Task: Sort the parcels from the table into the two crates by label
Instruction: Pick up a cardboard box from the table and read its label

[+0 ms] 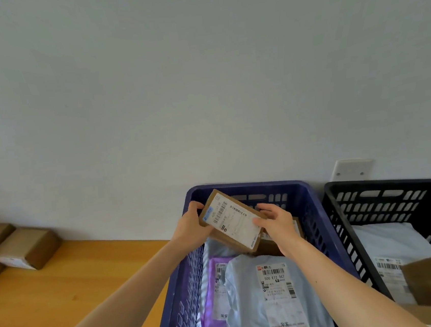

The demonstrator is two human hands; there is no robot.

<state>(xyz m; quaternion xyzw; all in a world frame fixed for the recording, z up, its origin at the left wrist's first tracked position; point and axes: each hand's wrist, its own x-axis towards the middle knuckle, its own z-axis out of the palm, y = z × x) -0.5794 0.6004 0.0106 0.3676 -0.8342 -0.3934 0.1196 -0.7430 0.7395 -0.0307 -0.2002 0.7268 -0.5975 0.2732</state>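
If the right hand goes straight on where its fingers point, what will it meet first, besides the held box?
Probably the blue crate's far wall, with the cardboard box arriving before the right hand; depth is unclear.

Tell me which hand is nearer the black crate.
Right. The right hand grips the cardboard box at the end toward the black crate; the left hand grips its far end.
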